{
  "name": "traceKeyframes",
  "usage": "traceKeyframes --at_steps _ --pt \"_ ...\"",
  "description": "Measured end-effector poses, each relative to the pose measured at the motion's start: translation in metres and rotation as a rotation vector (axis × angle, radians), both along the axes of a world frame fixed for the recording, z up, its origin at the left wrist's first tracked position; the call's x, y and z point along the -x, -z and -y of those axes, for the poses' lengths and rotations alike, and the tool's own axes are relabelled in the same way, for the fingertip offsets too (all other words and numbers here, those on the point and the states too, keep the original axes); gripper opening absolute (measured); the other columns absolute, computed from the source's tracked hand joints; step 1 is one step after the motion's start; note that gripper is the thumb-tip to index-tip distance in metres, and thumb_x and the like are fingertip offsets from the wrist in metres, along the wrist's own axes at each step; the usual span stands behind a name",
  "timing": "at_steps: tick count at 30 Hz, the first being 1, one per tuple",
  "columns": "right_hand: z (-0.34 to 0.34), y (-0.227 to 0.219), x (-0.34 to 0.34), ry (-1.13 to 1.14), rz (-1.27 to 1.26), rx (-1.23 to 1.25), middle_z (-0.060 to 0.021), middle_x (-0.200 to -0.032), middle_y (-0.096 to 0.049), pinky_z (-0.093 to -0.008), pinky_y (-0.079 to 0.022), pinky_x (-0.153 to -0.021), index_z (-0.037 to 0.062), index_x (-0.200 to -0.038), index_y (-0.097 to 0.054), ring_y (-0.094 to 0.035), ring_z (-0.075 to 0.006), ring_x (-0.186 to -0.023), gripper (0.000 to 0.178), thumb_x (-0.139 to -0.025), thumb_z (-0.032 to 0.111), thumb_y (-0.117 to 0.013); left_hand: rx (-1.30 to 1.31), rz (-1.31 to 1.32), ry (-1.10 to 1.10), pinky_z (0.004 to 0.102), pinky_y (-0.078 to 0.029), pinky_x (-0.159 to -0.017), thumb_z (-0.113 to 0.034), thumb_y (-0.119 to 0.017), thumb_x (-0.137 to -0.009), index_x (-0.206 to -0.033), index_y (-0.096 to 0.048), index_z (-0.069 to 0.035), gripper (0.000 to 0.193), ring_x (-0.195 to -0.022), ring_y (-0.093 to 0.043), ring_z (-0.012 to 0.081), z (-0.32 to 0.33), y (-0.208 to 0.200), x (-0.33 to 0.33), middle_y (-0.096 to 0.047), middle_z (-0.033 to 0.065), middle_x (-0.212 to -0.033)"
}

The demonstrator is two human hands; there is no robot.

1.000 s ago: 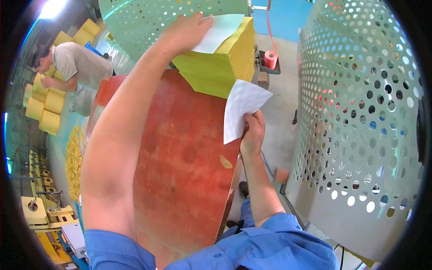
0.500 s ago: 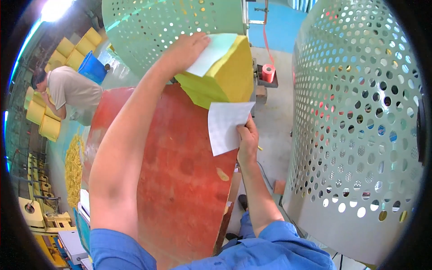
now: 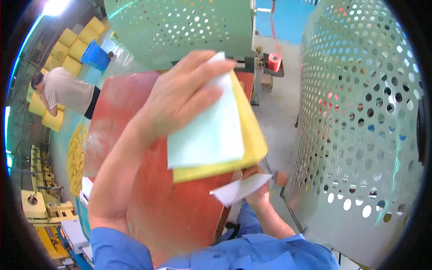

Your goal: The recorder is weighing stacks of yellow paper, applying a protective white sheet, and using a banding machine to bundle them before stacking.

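My left hand (image 3: pixel 184 96) grips the upper edge of a thick yellow block (image 3: pixel 254 139), which looks like a stack of sheets. A white paper sheet (image 3: pixel 207 139) lies flat on the block's face, under my left fingers. Both are tilted and held above a reddish-brown tabletop (image 3: pixel 166 207). Below the block's lower right corner, my right hand (image 3: pixel 258 193) pinches a second white paper sheet (image 3: pixel 236 189), seen nearly edge-on. The block hides part of my right fingers. Motion blurs both hands a little.
Green perforated metal guards stand behind the table (image 3: pixel 193 27) and to the right (image 3: pixel 355 135). A pink tape roll (image 3: pixel 274 61) sits on a bracket beyond the table. At left, a person in a light shirt (image 3: pixel 72 90) bends near yellow containers (image 3: pixel 54 119) and a blue barrel (image 3: pixel 95 55).
My left hand has brought the yellow block and its white sheet nearer to me, with the sheet turned more toward view. My right hand has dropped lower and tilted its sheet.
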State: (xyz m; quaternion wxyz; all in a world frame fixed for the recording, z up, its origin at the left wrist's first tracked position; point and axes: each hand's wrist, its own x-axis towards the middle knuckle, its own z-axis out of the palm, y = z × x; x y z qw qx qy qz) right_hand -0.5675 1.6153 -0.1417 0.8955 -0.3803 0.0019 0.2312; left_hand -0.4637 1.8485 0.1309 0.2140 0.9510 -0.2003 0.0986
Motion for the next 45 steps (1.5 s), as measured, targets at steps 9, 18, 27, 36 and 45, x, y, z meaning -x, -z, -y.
traceKeyframes --at_steps 9,18,27,36,45 --pt "0.065 -0.041 0.057 -0.776 0.465 0.009 -0.0055 -0.088 -0.061 -0.0347 -0.041 -0.087 0.0045 -0.082 -0.063 -0.053 -0.0217 -0.092 0.014 -0.088 0.017 -0.062 0.169 0.132 -0.496 0.0521 -0.039 -0.104 -0.051 -0.041 -0.099 -0.136 -0.051 -0.005 0.059 -0.125 -0.047 0.0454 0.021 0.023 0.290 -0.041 0.0335 -0.139" --pt "0.095 -0.049 0.176 -0.974 0.282 0.085 -0.0047 -0.080 -0.055 -0.0289 -0.041 -0.076 0.0019 -0.077 -0.062 -0.054 -0.0168 -0.082 0.012 -0.078 0.014 -0.064 0.252 0.256 -0.724 0.0503 -0.030 -0.112 -0.062 -0.039 -0.096 -0.148 -0.036 -0.005 0.077 -0.138 -0.034 0.0422 0.068 0.047 0.461 -0.026 0.0310 -0.152" --pt "0.081 -0.026 0.204 -0.739 -0.029 -0.262 -0.0066 -0.083 -0.056 -0.0384 -0.041 -0.104 0.0015 -0.079 -0.060 -0.058 -0.0233 -0.098 0.027 -0.084 0.027 -0.065 -0.027 0.356 -0.957 0.0452 -0.030 -0.111 -0.063 -0.035 -0.098 -0.142 -0.042 0.004 0.080 -0.133 -0.039 0.0345 0.078 0.048 0.505 -0.039 0.0243 -0.140" --pt "0.066 -0.051 0.190 -0.866 -0.079 -0.439 -0.0159 -0.102 -0.067 -0.0427 -0.048 -0.094 0.0004 -0.090 -0.061 -0.064 -0.0283 -0.102 0.035 -0.081 0.033 -0.068 0.603 0.429 -1.262 0.0372 -0.039 -0.101 -0.052 -0.026 -0.104 -0.139 -0.046 0.000 0.065 -0.113 -0.051 0.0258 0.111 0.124 0.577 -0.049 0.0157 -0.131" --pt "0.022 -0.083 0.182 -1.043 -0.151 0.265 -0.0145 -0.111 -0.064 -0.0349 -0.052 -0.087 -0.0009 -0.112 -0.056 -0.065 -0.0213 -0.100 0.036 -0.077 0.002 -0.050 1.753 0.416 -1.068 0.0381 -0.041 -0.102 -0.041 -0.031 -0.105 -0.141 -0.041 -0.002 0.054 -0.122 -0.051 0.0245 0.137 0.157 0.598 -0.053 0.0116 -0.134"
